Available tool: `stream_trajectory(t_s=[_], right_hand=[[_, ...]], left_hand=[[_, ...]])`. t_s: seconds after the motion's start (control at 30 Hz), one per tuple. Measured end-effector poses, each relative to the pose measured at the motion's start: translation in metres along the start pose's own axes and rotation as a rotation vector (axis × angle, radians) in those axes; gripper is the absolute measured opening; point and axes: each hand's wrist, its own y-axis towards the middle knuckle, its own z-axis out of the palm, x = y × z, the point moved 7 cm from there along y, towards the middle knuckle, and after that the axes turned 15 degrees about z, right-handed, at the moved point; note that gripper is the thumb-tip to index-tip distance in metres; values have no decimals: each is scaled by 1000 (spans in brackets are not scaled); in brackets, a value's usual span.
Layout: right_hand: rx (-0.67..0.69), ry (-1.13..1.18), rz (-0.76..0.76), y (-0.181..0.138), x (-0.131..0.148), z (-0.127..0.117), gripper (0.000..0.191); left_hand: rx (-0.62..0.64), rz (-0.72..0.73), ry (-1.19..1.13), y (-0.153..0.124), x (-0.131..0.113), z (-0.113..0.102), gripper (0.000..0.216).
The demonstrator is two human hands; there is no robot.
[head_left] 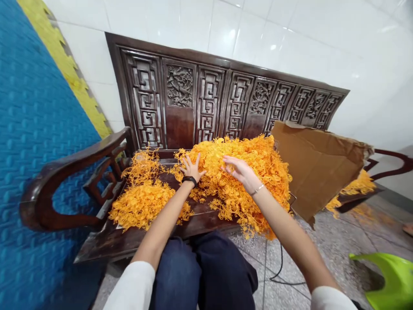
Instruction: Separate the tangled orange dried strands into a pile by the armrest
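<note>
A large heap of curly orange plastic pieces (pixel 254 181) lies on the dark carved wooden bench (pixel 206 217). My left hand (pixel 192 168), with a black band at its wrist, spreads its fingers at the heap's left side. Over the middle of the heap is my right hand (pixel 240 170), its fingers bent and apart; I see nothing held in it. A smaller orange pile (pixel 143 204) sits to the left of my left forearm, with a looser, stringy orange clump (pixel 143 167) behind it.
A brown cardboard sheet (pixel 318 163) stands at the heap's right, with more orange pieces (pixel 359 184) beyond it. The bench's armrest (pixel 61 172) curves at left, beside blue foam matting (pixel 38 129). A black cable (pixel 280 275) and a green plastic stool (pixel 387 275) are at lower right.
</note>
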Motion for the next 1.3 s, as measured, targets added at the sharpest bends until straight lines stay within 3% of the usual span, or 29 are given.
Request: stream_trajectory(t_s=[0.1, 0.2, 0.5, 0.7, 0.83, 1.0, 1.13, 1.3], right_hand=[[-51, 87, -120, -26, -12, -11, 27], [-55, 214, -128, -41, -29, -18, 27], [145, 271, 300, -38, -83, -31, 13], [220, 185, 444, -37, -107, -21, 7], [329, 91, 419, -43, -99, -7, 11], [280, -110, 345, -85, -74, -19, 14], [150, -208, 216, -117, -54, -40, 18], [14, -276, -16, -123, -30, -57, 23]], left_hand=[[-24, -15, 31, 13, 3, 2, 79], [-41, -36, 58, 20, 6, 3, 72], [-47, -11, 86, 26, 19, 0, 78], [-48, 76, 76, 30, 8, -1, 76], [-33, 88, 65, 31, 3, 2, 72], [-3, -3, 37, 30, 22, 3, 77], [43, -13, -8, 31, 27, 9, 72], [112, 82, -73, 37, 16, 20, 82]])
